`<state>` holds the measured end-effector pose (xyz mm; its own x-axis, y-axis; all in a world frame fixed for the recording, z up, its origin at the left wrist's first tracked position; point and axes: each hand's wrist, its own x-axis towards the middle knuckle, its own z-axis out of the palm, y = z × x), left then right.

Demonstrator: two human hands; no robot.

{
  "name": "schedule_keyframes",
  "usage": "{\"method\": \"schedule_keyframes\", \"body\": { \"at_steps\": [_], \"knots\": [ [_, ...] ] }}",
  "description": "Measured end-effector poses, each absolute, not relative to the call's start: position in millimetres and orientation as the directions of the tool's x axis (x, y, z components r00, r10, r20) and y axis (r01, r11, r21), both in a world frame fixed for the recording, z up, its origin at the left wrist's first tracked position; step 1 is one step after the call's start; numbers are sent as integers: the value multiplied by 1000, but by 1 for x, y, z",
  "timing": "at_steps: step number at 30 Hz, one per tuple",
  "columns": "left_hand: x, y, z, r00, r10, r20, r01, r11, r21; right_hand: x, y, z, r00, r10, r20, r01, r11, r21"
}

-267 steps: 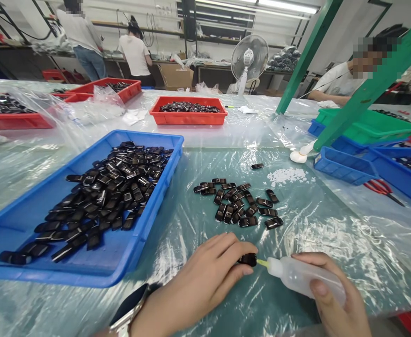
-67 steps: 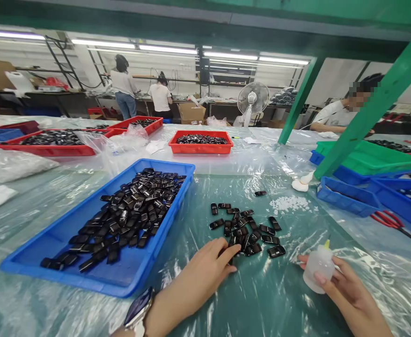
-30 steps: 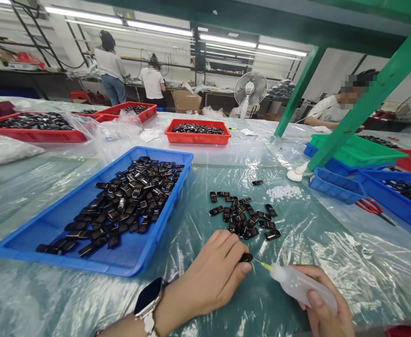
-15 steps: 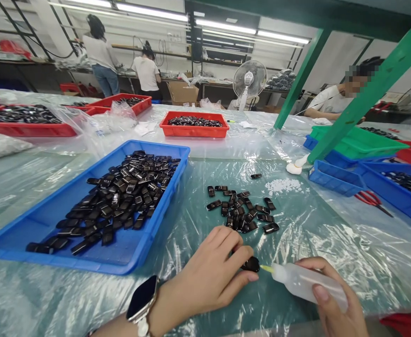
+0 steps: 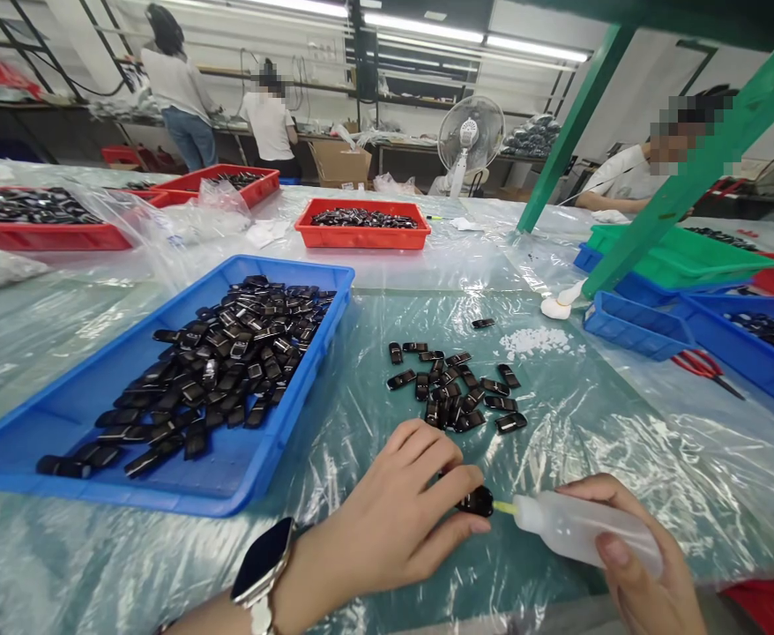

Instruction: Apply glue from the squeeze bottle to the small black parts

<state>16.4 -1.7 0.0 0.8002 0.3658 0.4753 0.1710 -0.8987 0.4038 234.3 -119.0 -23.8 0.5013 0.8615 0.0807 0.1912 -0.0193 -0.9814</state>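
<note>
A small glossy black toy car body is pinched between the thumb and fingers of my left hand, which wears a watch at the wrist. My fingers cover part of the piece. My right hand is wrapped round a translucent squeeze bottle tilted onto its side. Its thin yellowish nozzle points left, with the tip at the end of the black piece. Beyond my left hand, a loose group of similar black car bodies lies on the plastic-covered table.
A blue tray heaped with black car bodies stands at left. Small white pieces lie beyond the group. Red-handled scissors, a blue bin and a green post are at right. A red tray sits farther back; people work beyond.
The view has shifted slightly. Both hands keep their grips, and the bottle's nozzle stays at the end of the black car body.
</note>
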Motion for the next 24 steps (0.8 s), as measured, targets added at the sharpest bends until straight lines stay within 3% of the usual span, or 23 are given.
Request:
{"method": "schedule_keyframes", "body": {
  "at_steps": [5, 11, 24],
  "knots": [
    [17, -2, -1, 803, 365, 471, 156, -892, 425, 237, -116, -20, 435, 886, 160, 265, 44, -963],
    [19, -2, -4, 788, 358, 501, 136, -895, 426, 218, -117, -4, 593, 805, 28, 146, -73, -987],
    [18, -3, -5, 794, 346, 500, 110, -891, 441, 216, -118, 5, 621, 784, 6, 133, -98, -986]
  ]
}}
